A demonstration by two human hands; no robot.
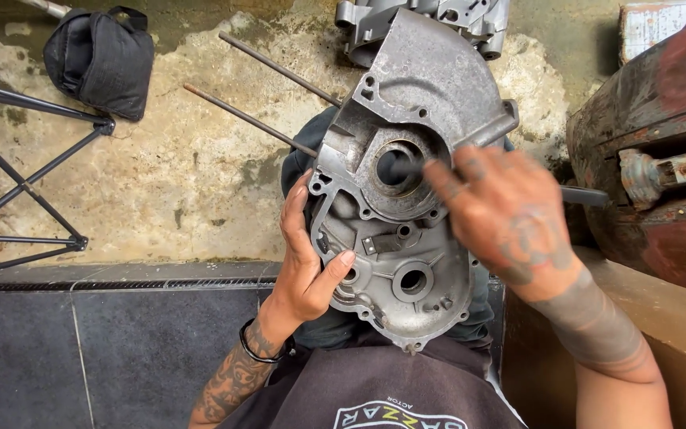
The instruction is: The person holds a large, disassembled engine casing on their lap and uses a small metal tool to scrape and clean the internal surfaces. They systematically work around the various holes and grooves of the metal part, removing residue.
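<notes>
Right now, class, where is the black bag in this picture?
In the head view the black bag lies at upper left on the stained concrete floor, just above the black folding metal frame.

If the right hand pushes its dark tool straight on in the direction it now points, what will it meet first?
Most likely the round bore of the grey metal engine casing. The right hand holds a dark rod-like tool whose tip already sits at that opening. How deep it reaches is unclear from this view.
</notes>
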